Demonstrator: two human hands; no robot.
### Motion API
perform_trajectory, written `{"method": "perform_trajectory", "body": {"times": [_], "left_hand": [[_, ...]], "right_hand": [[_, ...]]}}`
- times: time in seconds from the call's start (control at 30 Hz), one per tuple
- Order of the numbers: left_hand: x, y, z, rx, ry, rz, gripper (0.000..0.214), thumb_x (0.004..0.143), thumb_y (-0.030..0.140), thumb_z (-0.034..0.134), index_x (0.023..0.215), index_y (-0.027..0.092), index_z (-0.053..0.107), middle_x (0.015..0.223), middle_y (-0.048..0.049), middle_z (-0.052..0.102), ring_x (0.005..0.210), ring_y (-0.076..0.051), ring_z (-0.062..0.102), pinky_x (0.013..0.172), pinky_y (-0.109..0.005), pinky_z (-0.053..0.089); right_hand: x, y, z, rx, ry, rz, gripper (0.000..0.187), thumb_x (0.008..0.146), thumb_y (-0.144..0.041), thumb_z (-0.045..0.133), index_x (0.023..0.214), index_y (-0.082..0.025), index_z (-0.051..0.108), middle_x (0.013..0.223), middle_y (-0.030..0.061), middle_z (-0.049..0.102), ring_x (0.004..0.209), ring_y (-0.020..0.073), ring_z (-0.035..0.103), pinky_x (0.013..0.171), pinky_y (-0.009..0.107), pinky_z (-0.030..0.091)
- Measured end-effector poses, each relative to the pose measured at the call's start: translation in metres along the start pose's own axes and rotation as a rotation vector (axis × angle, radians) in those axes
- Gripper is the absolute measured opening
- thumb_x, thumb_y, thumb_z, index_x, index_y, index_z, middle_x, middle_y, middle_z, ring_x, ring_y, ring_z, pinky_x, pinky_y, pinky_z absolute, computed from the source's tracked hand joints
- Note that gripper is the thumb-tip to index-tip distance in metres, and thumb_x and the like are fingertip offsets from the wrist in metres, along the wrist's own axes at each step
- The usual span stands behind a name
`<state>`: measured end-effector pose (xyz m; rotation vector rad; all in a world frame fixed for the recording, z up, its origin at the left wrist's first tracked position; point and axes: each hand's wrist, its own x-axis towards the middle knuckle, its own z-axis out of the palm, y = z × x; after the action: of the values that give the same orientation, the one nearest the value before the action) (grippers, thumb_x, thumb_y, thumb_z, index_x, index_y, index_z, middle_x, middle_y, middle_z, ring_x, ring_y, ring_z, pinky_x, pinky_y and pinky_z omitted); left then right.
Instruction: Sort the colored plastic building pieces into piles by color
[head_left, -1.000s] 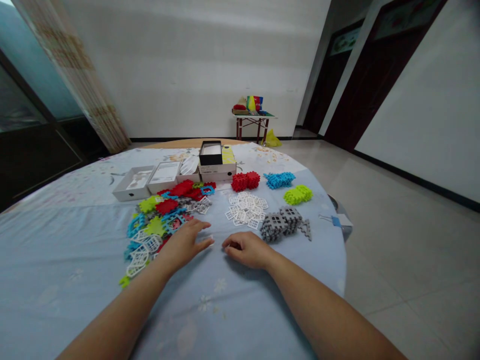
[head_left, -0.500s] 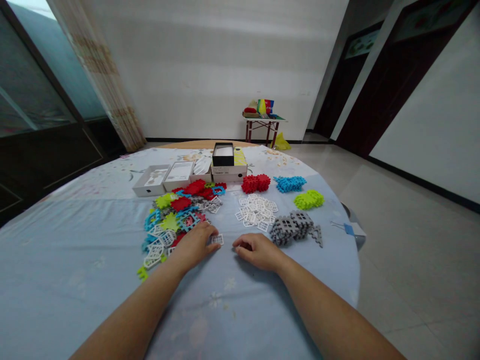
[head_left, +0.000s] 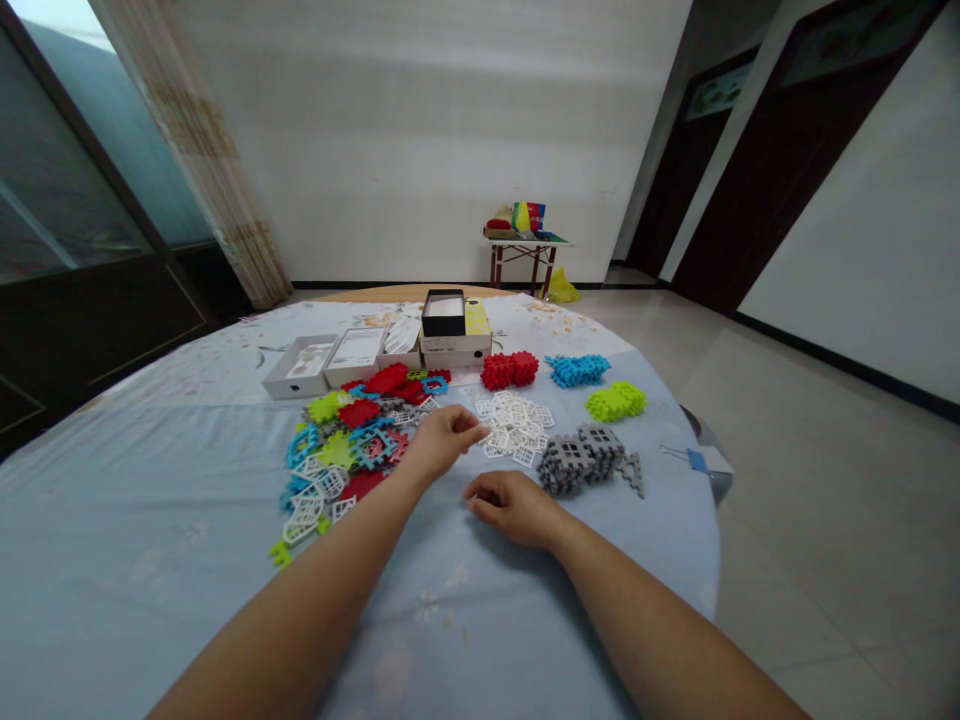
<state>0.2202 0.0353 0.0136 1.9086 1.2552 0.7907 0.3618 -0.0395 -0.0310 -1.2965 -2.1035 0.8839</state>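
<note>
My left hand (head_left: 442, 440) reaches over the cloth to the left edge of a pile of white lattice pieces (head_left: 515, 425). Its thumb and fingers are pinched together at a white lattice piece, mostly hidden by the fingertips. Lower down, my right hand (head_left: 514, 507) rests on the cloth with fingers loosely curled and closed; nothing shows in them. Left of my left hand lies a mixed heap of red, blue, green, grey and white plastic pieces (head_left: 358, 412). Stacked grey pieces (head_left: 574, 460) sit just right of my right hand.
Behind the white pile are red pieces (head_left: 510, 370), blue pieces (head_left: 577, 370) and green pieces (head_left: 616, 401). White boxes (head_left: 300, 366) and a black box (head_left: 444, 313) stand at the back. A blue-tagged item (head_left: 697, 460) lies at the right table edge.
My left hand has moved right and away from me, from beside the mixed heap to the white pile. The single white piece is gone from its former spot. My right hand stays put.
</note>
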Motion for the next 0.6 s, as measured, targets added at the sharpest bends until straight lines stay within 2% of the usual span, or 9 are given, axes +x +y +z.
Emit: {"method": "perform_trajectory", "body": {"times": [0.1, 0.2, 0.33, 0.43, 0.53, 0.6], "left_hand": [[0.029, 0.004, 0.008, -0.006, 0.082, 0.019, 0.041, 0.071, 0.044, 0.058, 0.097, 0.012, 0.058, 0.077, -0.0061, 0.067, 0.066, -0.014, 0.061, 0.06, -0.026, 0.047], [0.044, -0.003, 0.001, 0.135, 0.154, 0.049, 0.041, 0.071, 0.041, 0.058, 0.1, 0.013, 0.059, 0.091, -0.0097, 0.067, 0.081, -0.017, 0.062, 0.074, -0.028, 0.047], [0.042, -0.023, -0.025, 0.343, 0.196, 0.022, 0.032, 0.069, 0.035, 0.058, 0.092, 0.014, 0.065, 0.094, -0.0124, 0.066, 0.09, -0.024, 0.059, 0.083, -0.036, 0.043], [0.038, -0.038, -0.042, 0.521, 0.207, -0.023, 0.031, 0.066, 0.038, 0.057, 0.085, 0.016, 0.069, 0.095, -0.0149, 0.065, 0.097, -0.033, 0.055, 0.085, -0.045, 0.039], [0.036, -0.048, -0.049, 0.88, 0.128, -0.056, 0.035, 0.069, 0.042, 0.051, 0.089, 0.02, 0.07, 0.097, -0.0147, 0.063, 0.096, -0.034, 0.054, 0.081, -0.046, 0.039], [0.036, -0.052, -0.05, 0.983, 0.088, -0.046, 0.035, 0.071, 0.042, 0.048, 0.09, 0.022, 0.069, 0.098, -0.0143, 0.062, 0.096, -0.033, 0.054, 0.08, -0.045, 0.04]], "right_hand": [[0.0, 0.001, 0.0, 0.011, -0.013, 0.003, 0.022, 0.079, -0.025, 0.05, 0.093, -0.016, 0.065, 0.065, -0.0011, 0.059, 0.056, 0.0086, 0.048, 0.053, 0.019, 0.033], [0.0, 0.001, 0.0, -0.003, -0.002, -0.009, 0.022, 0.079, -0.026, 0.051, 0.094, -0.017, 0.065, 0.067, -0.0009, 0.06, 0.058, 0.0089, 0.049, 0.054, 0.019, 0.034], [0.001, -0.001, -0.001, -0.049, 0.018, -0.026, 0.022, 0.079, -0.027, 0.052, 0.094, -0.018, 0.066, 0.069, -0.0004, 0.062, 0.06, 0.0094, 0.052, 0.055, 0.019, 0.036], [0.003, -0.002, -0.001, -0.076, 0.014, -0.037, 0.022, 0.079, -0.027, 0.052, 0.093, -0.019, 0.066, 0.071, -0.0001, 0.064, 0.062, 0.0097, 0.054, 0.058, 0.019, 0.037], [0.003, -0.002, -0.002, -0.093, 0.017, -0.05, 0.022, 0.079, -0.028, 0.052, 0.094, -0.02, 0.067, 0.073, -0.0004, 0.065, 0.064, 0.0098, 0.055, 0.06, 0.019, 0.038], [0.003, -0.002, -0.003, -0.1, 0.019, -0.053, 0.022, 0.079, -0.028, 0.052, 0.094, -0.02, 0.067, 0.073, -0.0007, 0.065, 0.064, 0.0097, 0.055, 0.06, 0.018, 0.038]]}}
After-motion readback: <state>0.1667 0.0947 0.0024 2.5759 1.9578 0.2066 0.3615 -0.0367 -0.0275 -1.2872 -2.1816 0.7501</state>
